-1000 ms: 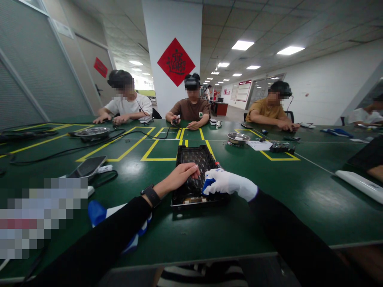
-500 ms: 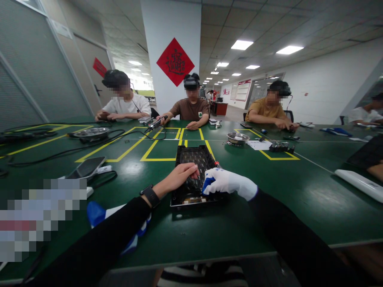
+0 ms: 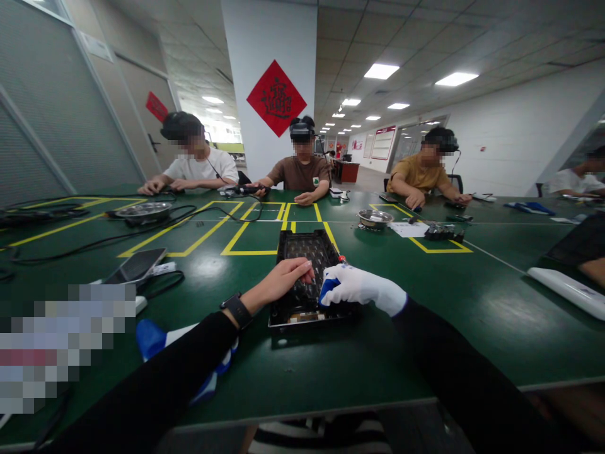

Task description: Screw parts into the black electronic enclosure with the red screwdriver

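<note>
A black open casing (image 3: 274, 309) lies on the table in front of me, with a dark patterned surface inside and a light brown strip along its near end. My left hand (image 3: 292, 272), bare, is over the left part of the casing with its fingers curled in; whatever they hold is hidden. My right hand (image 3: 354, 287) wears a white and blue glove and is closed at the casing's right side. Just past its knuckles shows a small red thing (image 3: 342, 258), too small to name. What the gloved fingers grip cannot be seen.
A loose white and blue glove (image 3: 152, 337) lies beside my left forearm. Left of it rests a dark flat device (image 3: 137, 265) with a cable. Metal bowls (image 3: 375, 218) and black parts (image 3: 444, 233) stand farther off. Several people sit around the green table.
My hands and the casing hold their places. Across the table, a person has lowered a black tool, and the hands of the person in the yellow shirt have moved apart.
</note>
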### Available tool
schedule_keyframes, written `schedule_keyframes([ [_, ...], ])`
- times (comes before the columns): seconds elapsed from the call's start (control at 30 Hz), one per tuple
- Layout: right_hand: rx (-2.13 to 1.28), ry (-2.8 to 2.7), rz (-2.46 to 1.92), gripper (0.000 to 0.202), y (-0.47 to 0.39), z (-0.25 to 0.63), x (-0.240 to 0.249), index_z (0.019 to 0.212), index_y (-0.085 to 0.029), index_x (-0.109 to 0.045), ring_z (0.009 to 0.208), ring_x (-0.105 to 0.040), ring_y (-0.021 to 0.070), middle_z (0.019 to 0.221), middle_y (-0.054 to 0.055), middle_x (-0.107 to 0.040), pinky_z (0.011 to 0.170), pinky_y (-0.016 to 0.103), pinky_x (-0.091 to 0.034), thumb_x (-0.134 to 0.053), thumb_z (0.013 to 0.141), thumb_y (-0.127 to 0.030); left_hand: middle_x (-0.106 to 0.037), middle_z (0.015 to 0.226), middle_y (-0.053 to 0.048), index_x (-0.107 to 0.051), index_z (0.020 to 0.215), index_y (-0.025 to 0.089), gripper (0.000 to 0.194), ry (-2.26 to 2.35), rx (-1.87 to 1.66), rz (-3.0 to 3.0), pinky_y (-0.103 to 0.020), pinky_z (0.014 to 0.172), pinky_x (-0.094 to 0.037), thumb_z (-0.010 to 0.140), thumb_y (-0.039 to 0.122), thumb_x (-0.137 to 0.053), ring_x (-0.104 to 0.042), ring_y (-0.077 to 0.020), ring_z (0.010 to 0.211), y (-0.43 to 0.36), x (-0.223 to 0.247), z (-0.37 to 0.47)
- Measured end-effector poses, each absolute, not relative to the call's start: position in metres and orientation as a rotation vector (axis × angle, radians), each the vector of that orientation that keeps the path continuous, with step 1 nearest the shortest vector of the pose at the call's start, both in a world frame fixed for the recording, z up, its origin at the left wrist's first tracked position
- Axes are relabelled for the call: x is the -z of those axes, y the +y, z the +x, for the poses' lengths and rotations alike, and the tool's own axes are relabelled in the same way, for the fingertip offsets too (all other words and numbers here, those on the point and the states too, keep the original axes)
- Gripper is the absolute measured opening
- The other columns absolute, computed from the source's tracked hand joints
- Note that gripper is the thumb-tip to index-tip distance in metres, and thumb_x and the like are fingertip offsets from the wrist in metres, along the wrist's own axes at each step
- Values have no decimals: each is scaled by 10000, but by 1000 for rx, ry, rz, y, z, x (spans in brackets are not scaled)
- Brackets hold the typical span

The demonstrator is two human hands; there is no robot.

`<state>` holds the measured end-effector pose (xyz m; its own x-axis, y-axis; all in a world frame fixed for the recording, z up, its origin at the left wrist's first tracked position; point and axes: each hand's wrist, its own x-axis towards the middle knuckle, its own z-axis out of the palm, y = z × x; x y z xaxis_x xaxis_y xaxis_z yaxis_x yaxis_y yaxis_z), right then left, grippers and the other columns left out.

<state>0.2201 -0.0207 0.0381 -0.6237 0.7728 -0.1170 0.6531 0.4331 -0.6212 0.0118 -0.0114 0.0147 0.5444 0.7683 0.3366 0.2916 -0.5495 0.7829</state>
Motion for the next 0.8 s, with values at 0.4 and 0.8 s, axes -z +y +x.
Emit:
schedule_keyframes([
  [0.4,-951,-2464,-1198,331,-20,223,-39,775,-154,-578,648,-506,112,730,-16,-584,579,217,-378,-677,618,-428,-619,741,-41,-612,794,136,443,884,-891,2089,-263,706,-431,884,466,-332,-550,-143,710,-12,-16,12],
  [0.8,-256,-1781,-1385,366,26,253,-17,769,-174,-528,787,-475,154,815,42,-523,777,280,-368,-276,889,-412,-621,737,-50,-611,787,128,420,846,-941,1947,-272,690,-435,844,492,-408,-548,-135,685,-4,-13,11],
])
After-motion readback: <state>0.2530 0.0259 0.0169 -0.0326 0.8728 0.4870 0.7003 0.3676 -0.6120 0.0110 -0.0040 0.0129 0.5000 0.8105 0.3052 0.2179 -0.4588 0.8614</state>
